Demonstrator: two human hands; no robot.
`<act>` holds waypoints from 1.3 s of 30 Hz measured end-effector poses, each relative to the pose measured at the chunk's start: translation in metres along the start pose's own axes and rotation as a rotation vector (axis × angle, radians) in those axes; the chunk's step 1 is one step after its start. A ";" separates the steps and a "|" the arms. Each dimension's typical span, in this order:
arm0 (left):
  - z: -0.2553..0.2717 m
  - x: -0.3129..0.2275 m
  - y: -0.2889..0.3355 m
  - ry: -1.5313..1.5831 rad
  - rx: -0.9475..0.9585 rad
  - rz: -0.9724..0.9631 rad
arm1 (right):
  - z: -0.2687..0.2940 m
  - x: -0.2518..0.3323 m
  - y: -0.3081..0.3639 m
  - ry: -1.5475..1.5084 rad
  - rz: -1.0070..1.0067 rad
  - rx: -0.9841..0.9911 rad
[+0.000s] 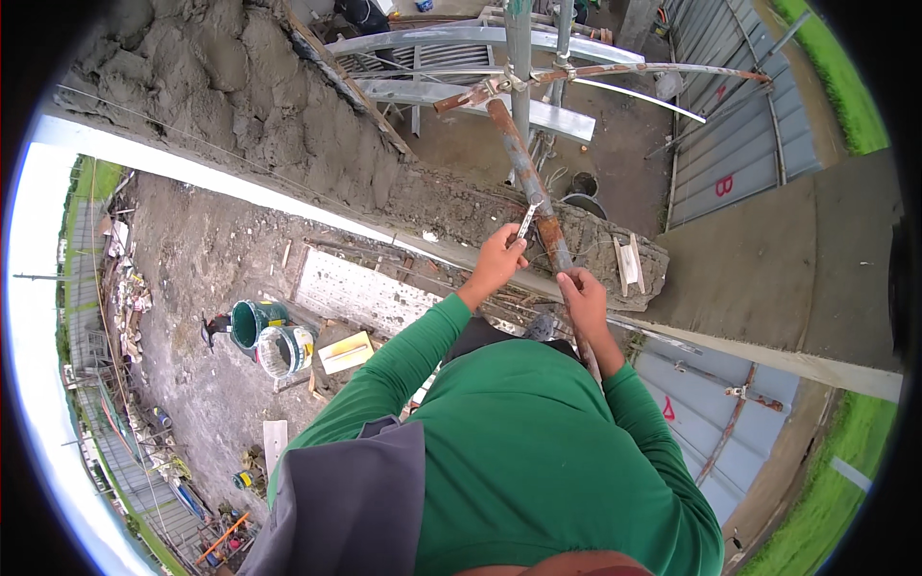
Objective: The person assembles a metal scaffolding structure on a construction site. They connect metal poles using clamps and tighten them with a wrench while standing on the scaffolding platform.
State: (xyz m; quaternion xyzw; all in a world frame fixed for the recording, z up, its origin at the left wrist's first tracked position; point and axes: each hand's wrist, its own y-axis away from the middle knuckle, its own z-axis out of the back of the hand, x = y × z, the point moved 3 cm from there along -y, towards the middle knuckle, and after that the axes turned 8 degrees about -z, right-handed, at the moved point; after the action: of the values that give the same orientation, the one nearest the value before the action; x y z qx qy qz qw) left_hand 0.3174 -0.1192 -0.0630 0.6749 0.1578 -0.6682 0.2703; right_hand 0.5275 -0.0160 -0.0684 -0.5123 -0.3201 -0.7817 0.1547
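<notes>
My left hand (pixel 497 264) is closed on a short white strip with dark markings, like a piece of measuring rule (pixel 527 221), which slants up against a rusty scaffold pipe (pixel 547 228). The pipe slopes from a clamp (pixel 495 86) down toward my body. My right hand (pixel 584 300) is closed on the pipe lower down, its thumb and fingertips at the pipe's edge; part of its grip is hidden. Beyond both hands lies a rough mortar-topped ledge (pixel 461 206). On its right end sits a white line winder (pixel 630 264).
Wet mortar (pixel 221 86) covers the wall top at upper left, with a thin string along it. An upright scaffold pole (pixel 520 58) stands ahead. Far below are buckets (pixel 285 351), a yellow-and-white float (pixel 346 353) and a speckled board (pixel 365 293). A concrete beam (pixel 759 264) runs right.
</notes>
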 end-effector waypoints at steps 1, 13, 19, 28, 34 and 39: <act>0.000 -0.007 -0.012 0.041 -0.020 -0.029 | 0.000 0.014 -0.007 0.014 -0.003 0.019; -0.032 -0.082 -0.103 -0.135 -0.110 -0.593 | -0.014 0.149 -0.177 0.176 0.086 -0.251; 0.054 -0.104 -0.213 -0.529 -0.305 -0.641 | 0.012 0.202 -0.210 0.310 0.273 -0.331; 0.089 -0.117 -0.293 -1.142 -0.224 -0.678 | 0.030 0.183 -0.275 0.563 0.269 -0.163; 0.090 -0.100 -0.303 -1.235 -0.196 -0.766 | 0.016 0.164 -0.263 0.427 0.192 -0.116; 0.097 -0.089 -0.330 -1.143 -0.016 -0.639 | 0.013 0.121 -0.212 0.308 0.211 -0.123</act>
State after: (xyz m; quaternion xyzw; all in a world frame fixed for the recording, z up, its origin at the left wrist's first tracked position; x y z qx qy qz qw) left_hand 0.0438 0.1039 -0.0220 0.1315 0.1870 -0.9679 0.1046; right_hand 0.3645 0.1617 -0.0288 -0.4258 -0.1886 -0.8485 0.2513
